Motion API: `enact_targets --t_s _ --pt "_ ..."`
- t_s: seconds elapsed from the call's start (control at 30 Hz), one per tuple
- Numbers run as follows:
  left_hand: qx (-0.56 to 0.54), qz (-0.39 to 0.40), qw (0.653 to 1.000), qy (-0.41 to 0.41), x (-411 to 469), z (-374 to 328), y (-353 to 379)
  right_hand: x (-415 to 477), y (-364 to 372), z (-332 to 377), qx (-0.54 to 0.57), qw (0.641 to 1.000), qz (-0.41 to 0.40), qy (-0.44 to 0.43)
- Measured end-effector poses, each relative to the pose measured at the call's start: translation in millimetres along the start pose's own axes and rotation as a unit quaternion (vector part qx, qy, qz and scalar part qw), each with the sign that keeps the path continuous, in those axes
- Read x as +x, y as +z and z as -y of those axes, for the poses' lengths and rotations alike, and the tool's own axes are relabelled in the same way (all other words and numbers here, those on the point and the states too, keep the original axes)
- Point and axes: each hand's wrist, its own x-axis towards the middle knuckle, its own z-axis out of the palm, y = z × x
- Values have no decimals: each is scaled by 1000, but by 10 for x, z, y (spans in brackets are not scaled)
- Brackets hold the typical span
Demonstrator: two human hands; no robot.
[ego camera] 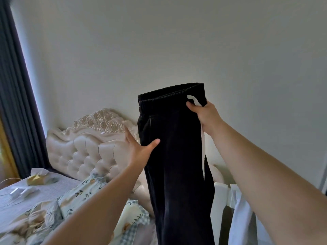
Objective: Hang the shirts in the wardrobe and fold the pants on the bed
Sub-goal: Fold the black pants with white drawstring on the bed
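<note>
You're on the pants-folding step: your right hand [205, 115] pinches the waistband of the black pants [177, 156], which hang in the air above the bed [53, 188]. Your left hand [139, 147] is spread, thumb on the cloth's edge. Next you probably need to catch the free waistband corner and lay them flat.

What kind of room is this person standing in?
Most likely a bedroom: there is a cream tufted headboard with carved roses, rumpled floral bedding below it, and the right hand holds up black corduroy pants.
</note>
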Motion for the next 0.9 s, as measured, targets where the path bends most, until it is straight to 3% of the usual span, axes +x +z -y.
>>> enact_targets --t_s 0.1,0.23,0.33,0.5,0.6,0.77,0.9 --pt "-100 132 982 -92 -28 263 29 0 -45 8 52 998 27 35" --pt "-66 286 943 -159 -140 318 99 3 -111 -13 109 991 -17 70" --pt "-29 346 920 -183 -302 442 170 54 -162 -52 124 985 -76 89" --pt "-184 256 905 -285 -365 451 176 220 -490 -136 9 959 -236 155" --pt "-187 242 908 -286 -278 329 161 179 -759 -239 -199 917 -298 175" --pt "-49 188 959 -205 -287 153 322 -6 -1001 -493 -296 869 -291 269" --pt "48 153 983 -94 -255 89 375 -26 -1000 -581 -325 869 -236 290"
